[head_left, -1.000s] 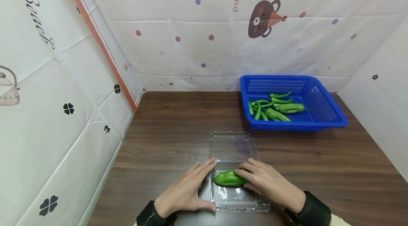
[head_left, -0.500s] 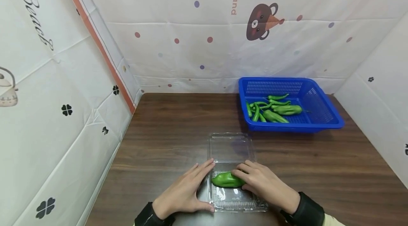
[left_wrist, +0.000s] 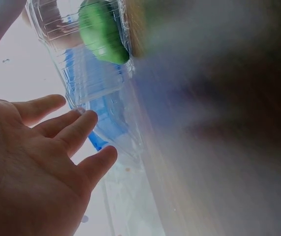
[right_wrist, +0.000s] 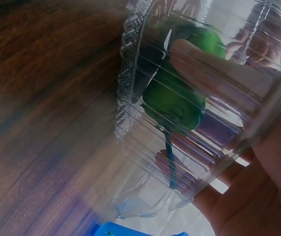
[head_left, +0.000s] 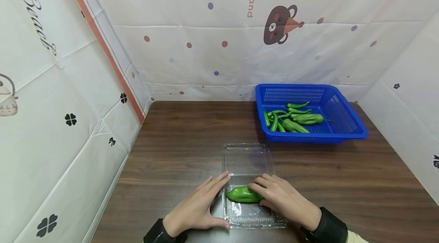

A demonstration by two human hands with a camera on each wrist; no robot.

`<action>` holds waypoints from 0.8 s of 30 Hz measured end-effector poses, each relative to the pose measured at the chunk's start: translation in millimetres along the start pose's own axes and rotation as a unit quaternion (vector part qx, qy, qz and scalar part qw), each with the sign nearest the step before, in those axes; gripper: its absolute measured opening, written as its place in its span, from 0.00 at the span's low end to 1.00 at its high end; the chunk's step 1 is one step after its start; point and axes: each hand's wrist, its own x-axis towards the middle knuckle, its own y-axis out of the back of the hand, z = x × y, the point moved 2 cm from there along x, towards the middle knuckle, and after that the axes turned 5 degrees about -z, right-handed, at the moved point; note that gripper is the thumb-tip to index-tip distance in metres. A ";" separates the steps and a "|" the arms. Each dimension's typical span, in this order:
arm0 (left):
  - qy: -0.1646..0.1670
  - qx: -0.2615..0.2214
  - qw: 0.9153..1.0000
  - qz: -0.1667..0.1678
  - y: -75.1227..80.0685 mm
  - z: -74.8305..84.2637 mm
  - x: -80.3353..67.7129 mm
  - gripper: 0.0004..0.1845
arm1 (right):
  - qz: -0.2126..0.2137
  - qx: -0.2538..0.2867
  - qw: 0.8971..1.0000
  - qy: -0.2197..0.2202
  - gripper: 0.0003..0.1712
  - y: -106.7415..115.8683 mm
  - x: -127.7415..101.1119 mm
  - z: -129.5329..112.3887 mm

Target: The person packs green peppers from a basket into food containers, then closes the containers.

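A large green pepper [head_left: 241,194] lies crosswise in the base of a clear plastic clamshell box [head_left: 253,220], whose lid [head_left: 248,159] is folded back flat on the far side. My right hand [head_left: 282,199] grips the pepper's right end from above. In the right wrist view, the thumb and the pepper's stem [right_wrist: 170,157] show through the box's ribbed wall. Along the box's left edge, my left hand [head_left: 200,208] has its fingers extended and its thumb spread, with fingertips at the rim. Its palm faces the box in the left wrist view.
At the back right of the brown wood-grain table [head_left: 178,136] stands a blue plastic basket [head_left: 315,138]. Several green peppers [head_left: 306,119] of different sizes lie in its left part. White printed sheets [head_left: 192,60] rise behind the table and at both sides.
The head view has shifted slightly, so the whole scene sits a little lower and further left. Both hands, the pepper and the box keep their places relative to one another.
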 end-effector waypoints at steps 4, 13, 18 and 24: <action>-0.006 0.003 1.000 0.004 -1.2 -0.7 -1.1 0.65 | 0.002 0.001 1.000 0.003 0.37 -0.3 -0.2 -0.3; -0.002 -0.002 1.000 0.005 -3.0 -1.0 -1.3 0.65 | 0.019 0.000 1.000 0.008 0.32 -1.2 -0.6 -0.7; -0.005 0.000 1.000 0.008 -2.7 -0.1 -1.4 0.66 | 0.021 -0.003 1.000 0.008 0.32 -0.9 -0.1 -0.9; -0.002 -0.005 1.000 0.008 -1.4 0.6 0.4 0.66 | 0.027 -0.003 1.000 0.011 0.32 2.4 0.1 -0.2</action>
